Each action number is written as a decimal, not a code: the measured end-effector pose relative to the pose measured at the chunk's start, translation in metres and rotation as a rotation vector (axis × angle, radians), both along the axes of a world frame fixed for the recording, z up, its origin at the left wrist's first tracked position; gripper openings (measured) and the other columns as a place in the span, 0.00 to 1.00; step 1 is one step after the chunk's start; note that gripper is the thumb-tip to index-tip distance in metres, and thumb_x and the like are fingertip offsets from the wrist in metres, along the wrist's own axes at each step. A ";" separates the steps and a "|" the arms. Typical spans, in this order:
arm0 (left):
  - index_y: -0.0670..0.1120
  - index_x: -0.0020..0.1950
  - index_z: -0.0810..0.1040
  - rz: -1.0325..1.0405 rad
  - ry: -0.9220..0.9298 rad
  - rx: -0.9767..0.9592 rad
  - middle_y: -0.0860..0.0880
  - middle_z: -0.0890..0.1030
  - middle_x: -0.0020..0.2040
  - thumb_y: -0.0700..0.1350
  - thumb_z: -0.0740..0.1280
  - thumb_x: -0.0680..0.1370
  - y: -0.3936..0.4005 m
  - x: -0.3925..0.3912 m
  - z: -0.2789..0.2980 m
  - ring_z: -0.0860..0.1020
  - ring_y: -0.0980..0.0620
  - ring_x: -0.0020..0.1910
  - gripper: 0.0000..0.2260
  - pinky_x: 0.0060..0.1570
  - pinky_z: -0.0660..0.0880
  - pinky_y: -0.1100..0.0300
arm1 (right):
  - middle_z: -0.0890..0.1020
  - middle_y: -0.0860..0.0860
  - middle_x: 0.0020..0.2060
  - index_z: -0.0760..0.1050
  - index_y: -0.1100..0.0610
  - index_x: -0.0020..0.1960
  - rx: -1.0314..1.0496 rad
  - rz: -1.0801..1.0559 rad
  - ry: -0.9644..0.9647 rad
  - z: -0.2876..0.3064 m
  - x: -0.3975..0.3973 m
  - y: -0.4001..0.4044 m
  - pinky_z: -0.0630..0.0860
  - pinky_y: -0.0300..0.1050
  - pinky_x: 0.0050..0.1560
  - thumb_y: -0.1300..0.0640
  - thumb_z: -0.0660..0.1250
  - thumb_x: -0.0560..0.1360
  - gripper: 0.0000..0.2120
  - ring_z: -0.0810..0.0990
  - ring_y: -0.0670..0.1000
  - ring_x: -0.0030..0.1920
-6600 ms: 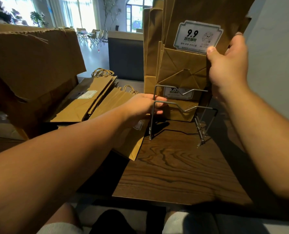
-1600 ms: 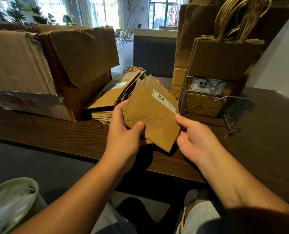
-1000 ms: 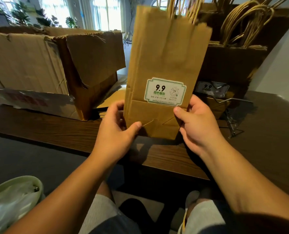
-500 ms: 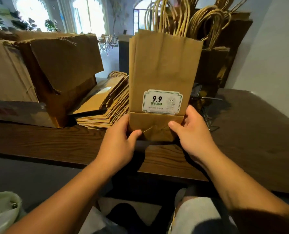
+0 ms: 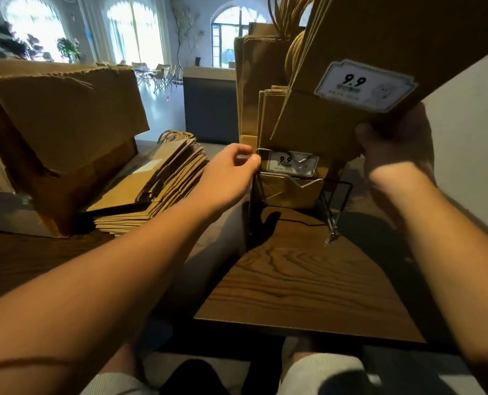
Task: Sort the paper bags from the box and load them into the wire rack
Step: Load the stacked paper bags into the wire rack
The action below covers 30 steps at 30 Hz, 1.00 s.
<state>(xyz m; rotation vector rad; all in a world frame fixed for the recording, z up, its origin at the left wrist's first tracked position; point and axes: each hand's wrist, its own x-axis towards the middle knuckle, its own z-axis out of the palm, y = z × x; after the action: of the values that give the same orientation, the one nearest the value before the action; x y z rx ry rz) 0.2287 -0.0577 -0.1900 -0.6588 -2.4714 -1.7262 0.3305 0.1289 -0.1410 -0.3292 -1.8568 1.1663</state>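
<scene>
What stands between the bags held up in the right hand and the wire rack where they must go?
Nothing separate. The held bags tilt above the rack, but loaded bags already stand in it. The left hand touches its front wire; the right hand grips the bags.

The held bag (image 5: 385, 47) is cut off at the top edge, and its label's (image 5: 364, 86) small print is blurred.

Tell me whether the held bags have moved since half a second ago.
Yes. The bags were upright over the table's near edge in both hands; now the right hand alone holds them tilted, up and right, above the rack.
</scene>
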 end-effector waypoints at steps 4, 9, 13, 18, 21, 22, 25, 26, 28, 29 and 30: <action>0.50 0.64 0.77 -0.035 -0.119 0.106 0.53 0.81 0.52 0.50 0.64 0.83 0.014 -0.011 -0.003 0.79 0.58 0.49 0.11 0.45 0.75 0.63 | 0.75 0.42 0.69 0.66 0.46 0.74 0.026 0.004 0.006 0.002 -0.016 0.007 0.67 0.54 0.73 0.60 0.67 0.78 0.27 0.70 0.48 0.71; 0.50 0.58 0.76 -0.029 -0.157 0.151 0.51 0.81 0.50 0.46 0.66 0.81 0.023 -0.020 -0.008 0.80 0.56 0.46 0.06 0.40 0.73 0.64 | 0.74 0.38 0.63 0.67 0.49 0.72 0.036 0.038 0.058 -0.003 -0.030 0.012 0.69 0.47 0.69 0.61 0.67 0.78 0.25 0.71 0.42 0.67; 0.48 0.54 0.78 0.023 -0.127 0.153 0.49 0.81 0.48 0.45 0.66 0.81 0.026 -0.023 -0.015 0.81 0.53 0.47 0.03 0.44 0.77 0.60 | 0.73 0.38 0.61 0.66 0.51 0.73 0.039 0.058 0.099 -0.005 -0.042 0.017 0.68 0.39 0.66 0.62 0.67 0.79 0.24 0.70 0.39 0.64; 0.38 0.58 0.79 -0.176 -0.451 0.315 0.45 0.79 0.40 0.43 0.62 0.83 0.030 -0.026 -0.016 0.77 0.55 0.34 0.11 0.39 0.75 0.63 | 0.73 0.39 0.60 0.65 0.54 0.72 0.016 0.108 0.129 -0.010 -0.051 0.023 0.67 0.20 0.55 0.67 0.64 0.79 0.24 0.72 0.31 0.58; 0.42 0.53 0.81 -0.244 -0.438 0.320 0.46 0.81 0.43 0.47 0.61 0.83 0.027 -0.030 -0.018 0.78 0.51 0.41 0.12 0.42 0.76 0.60 | 0.74 0.37 0.56 0.66 0.52 0.73 -0.047 0.127 0.140 -0.015 -0.054 0.024 0.69 0.19 0.49 0.67 0.64 0.79 0.25 0.72 0.27 0.50; 0.43 0.52 0.82 -0.265 -0.433 0.326 0.45 0.82 0.44 0.50 0.59 0.83 0.025 -0.032 -0.020 0.79 0.50 0.42 0.14 0.43 0.75 0.58 | 0.74 0.36 0.56 0.66 0.51 0.73 -0.063 0.131 0.131 -0.016 -0.055 0.024 0.70 0.20 0.48 0.67 0.65 0.79 0.25 0.73 0.28 0.50; 0.42 0.59 0.81 -0.278 -0.452 0.359 0.41 0.84 0.54 0.56 0.57 0.83 0.023 -0.038 -0.020 0.83 0.47 0.49 0.21 0.49 0.74 0.52 | 0.76 0.34 0.51 0.70 0.47 0.66 -0.018 0.125 0.050 -0.017 -0.055 0.028 0.70 0.19 0.42 0.64 0.67 0.78 0.21 0.74 0.29 0.46; 0.42 0.62 0.80 -0.258 -0.449 0.349 0.41 0.84 0.56 0.58 0.56 0.83 0.024 -0.040 -0.020 0.83 0.45 0.53 0.23 0.51 0.74 0.50 | 0.76 0.34 0.48 0.71 0.45 0.63 0.006 0.130 0.017 -0.018 -0.055 0.030 0.70 0.19 0.39 0.63 0.68 0.78 0.18 0.75 0.28 0.44; 0.43 0.63 0.79 -0.210 -0.441 0.330 0.43 0.85 0.55 0.61 0.56 0.83 0.028 -0.042 -0.019 0.84 0.45 0.55 0.26 0.52 0.75 0.49 | 0.77 0.36 0.45 0.71 0.43 0.54 0.030 0.150 -0.055 -0.023 -0.054 0.033 0.73 0.23 0.36 0.60 0.68 0.79 0.13 0.77 0.29 0.40; 0.43 0.62 0.80 -0.186 -0.434 0.328 0.44 0.86 0.54 0.62 0.56 0.83 0.031 -0.042 -0.019 0.85 0.45 0.53 0.25 0.52 0.76 0.50 | 0.78 0.38 0.45 0.70 0.42 0.51 0.027 0.159 -0.086 -0.027 -0.053 0.034 0.75 0.27 0.37 0.59 0.68 0.79 0.12 0.78 0.31 0.41; 0.43 0.60 0.80 -0.164 -0.420 0.332 0.45 0.86 0.52 0.61 0.57 0.83 0.033 -0.041 -0.020 0.85 0.46 0.52 0.24 0.51 0.77 0.50 | 0.78 0.40 0.45 0.69 0.43 0.50 0.015 0.163 -0.113 -0.030 -0.053 0.035 0.78 0.33 0.42 0.59 0.67 0.79 0.12 0.80 0.35 0.44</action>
<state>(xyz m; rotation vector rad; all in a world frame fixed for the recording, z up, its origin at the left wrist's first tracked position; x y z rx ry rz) 0.1875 -0.0244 -0.2104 -0.5203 -2.3197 -2.4886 0.2777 0.1638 -0.1714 -0.2430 -2.0210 1.2648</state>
